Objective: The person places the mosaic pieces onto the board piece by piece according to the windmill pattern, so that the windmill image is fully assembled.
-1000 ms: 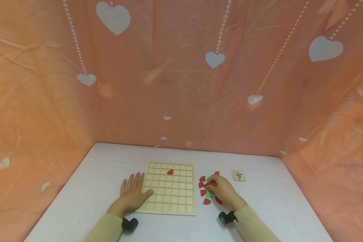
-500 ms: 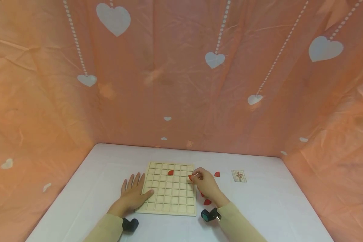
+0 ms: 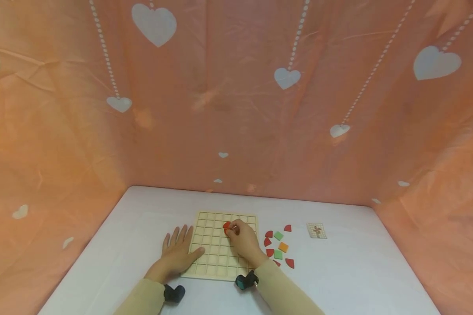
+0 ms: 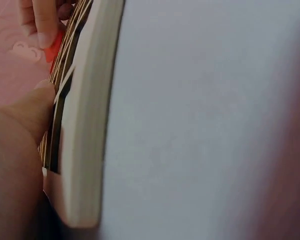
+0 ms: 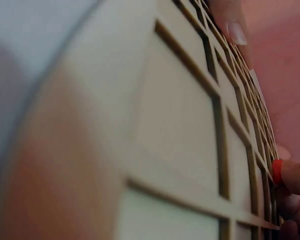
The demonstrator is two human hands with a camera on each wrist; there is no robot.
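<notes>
A wooden grid board [image 3: 211,258] lies on the white table. My left hand [image 3: 177,257] rests along its left edge, fingers spread and thumb over the border. Over the upper middle cells, my right hand [image 3: 244,242] pinches a red quarter-circle tile [image 5: 277,171] between thumb and fingers, down at the grid. Directly behind it, another red quarter-circle tile [image 3: 226,225] sits in a cell. The held tile is partly covered by fingertips in the head view. In the left wrist view, the left thumb [image 4: 32,107] presses on the board's border.
Right of the board lie several loose red quarter-circle tiles [image 3: 270,252], two green square tiles [image 3: 278,254] and an orange square tile [image 3: 283,247]. Farther right is a small pattern card [image 3: 317,230]. A peach curtain [image 3: 244,109] surrounds the table's back and sides.
My right hand has picked a red tile from the loose pieces and carried it left, over the board, to beside the red tile there. My left hand has stayed in place.
</notes>
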